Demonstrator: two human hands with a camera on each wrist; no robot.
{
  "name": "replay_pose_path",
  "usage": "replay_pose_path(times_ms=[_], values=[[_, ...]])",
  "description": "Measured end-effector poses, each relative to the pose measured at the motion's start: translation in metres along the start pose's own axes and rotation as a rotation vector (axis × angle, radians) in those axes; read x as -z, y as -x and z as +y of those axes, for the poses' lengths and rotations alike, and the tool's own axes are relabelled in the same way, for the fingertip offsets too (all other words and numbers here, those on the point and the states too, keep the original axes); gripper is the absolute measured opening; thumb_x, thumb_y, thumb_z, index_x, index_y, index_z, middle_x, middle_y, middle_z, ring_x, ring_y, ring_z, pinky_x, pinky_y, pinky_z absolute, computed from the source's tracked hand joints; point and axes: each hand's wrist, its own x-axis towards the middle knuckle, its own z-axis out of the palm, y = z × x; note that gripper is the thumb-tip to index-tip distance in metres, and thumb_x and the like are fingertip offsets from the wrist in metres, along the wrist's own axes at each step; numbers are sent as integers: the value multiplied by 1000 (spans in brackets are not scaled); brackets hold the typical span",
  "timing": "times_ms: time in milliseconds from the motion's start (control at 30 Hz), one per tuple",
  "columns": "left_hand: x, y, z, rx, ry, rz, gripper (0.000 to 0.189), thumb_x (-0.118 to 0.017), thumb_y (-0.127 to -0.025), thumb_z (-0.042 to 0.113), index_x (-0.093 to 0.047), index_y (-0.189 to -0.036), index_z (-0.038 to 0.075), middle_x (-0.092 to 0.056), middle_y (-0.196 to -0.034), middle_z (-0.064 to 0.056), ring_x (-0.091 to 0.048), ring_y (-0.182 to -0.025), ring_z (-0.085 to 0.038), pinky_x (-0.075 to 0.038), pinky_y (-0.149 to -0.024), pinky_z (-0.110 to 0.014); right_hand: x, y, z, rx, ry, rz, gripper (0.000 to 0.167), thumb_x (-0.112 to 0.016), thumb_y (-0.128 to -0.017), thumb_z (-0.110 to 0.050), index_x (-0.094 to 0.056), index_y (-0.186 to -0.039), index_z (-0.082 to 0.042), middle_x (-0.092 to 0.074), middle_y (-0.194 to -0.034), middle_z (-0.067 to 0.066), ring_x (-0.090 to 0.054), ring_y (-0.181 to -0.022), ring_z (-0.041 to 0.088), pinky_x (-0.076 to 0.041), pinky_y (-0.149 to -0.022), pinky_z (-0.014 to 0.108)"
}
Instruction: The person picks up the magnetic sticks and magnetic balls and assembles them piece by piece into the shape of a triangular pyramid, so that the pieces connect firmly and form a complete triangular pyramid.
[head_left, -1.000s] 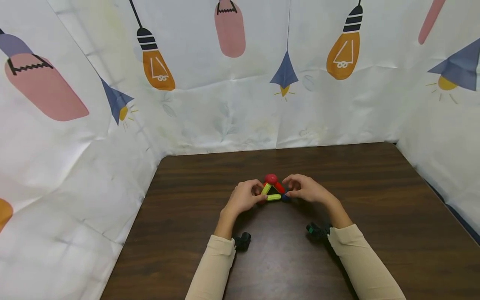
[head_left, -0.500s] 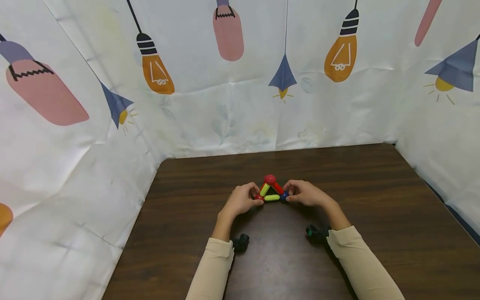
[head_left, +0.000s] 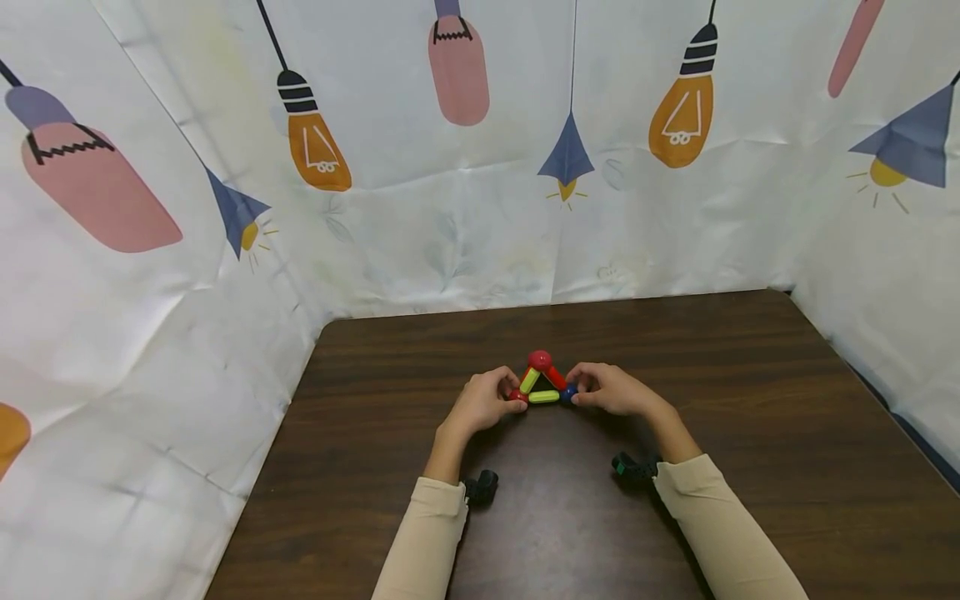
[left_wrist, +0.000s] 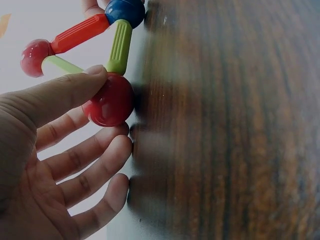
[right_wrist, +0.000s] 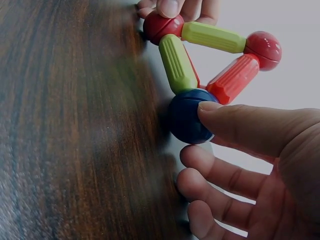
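A frame of ball and rod building pieces stands on the brown table (head_left: 360, 533), between both hands. My left hand (head_left: 477, 402) holds the lower left red ball (left_wrist: 112, 102), thumb on top of it. On the other side my right hand (head_left: 617, 390) pinches the blue ball (right_wrist: 187, 117). One yellow-green rod (head_left: 544, 397) joins these two balls along the bottom. Another yellow-green rod (right_wrist: 212, 37) and a red rod (left_wrist: 80, 34) slope up to a raised red ball (head_left: 540, 360). More red shows behind, partly hidden.
Patterned white cloth (head_left: 480, 233) hangs behind the table and along its sides. A dark wrist camera (head_left: 482, 487) sits on the left wrist, with another wrist camera (head_left: 632, 467) on the right one.
Both hands have shifted slightly toward the person. The left fingers have moved so that the lower left red ball now shows, and the right fingers have come down around the blue ball.
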Motion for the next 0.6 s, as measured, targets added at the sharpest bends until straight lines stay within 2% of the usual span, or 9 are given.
replay_pose_path(times_ms=[267,467,533,600], values=[[2,0,-2,-6,18,-17,28,-81,-90,26,-67,-111,15,-69,-97,-2,-59,-77,-13,-50,-70,-31,0,-2,1,1,2,0,31,-72,-96,-21,-63,-123,-7,-61,-89,3,-55,-76,17,-47,-71,33],[11,3,-8,-4,38,-37,29,-80,-90,29,-68,-114,16,-68,-100,-2,-59,-78,-14,-50,-69,-30,5,1,3,16,-21,-13,33,-70,-98,-24,-63,-126,-7,-64,-94,4,-57,-78,16,-49,-71,32],[17,5,-10,-6,52,-19,31,-79,-91,29,-68,-116,14,-68,-100,-3,-59,-79,-14,-50,-70,-31,10,5,5,25,-31,-1,35,-68,-100,-26,-62,-128,-6,-65,-98,5,-58,-80,17,-49,-70,31],[25,7,-11,-16,71,31,32,-77,-93,28,-68,-118,11,-69,-102,-5,-62,-82,-17,-52,-73,-35,18,10,7,29,-49,38,35,-66,-101,-26,-62,-129,-4,-66,-101,7,-59,-82,18,-50,-71,32]])
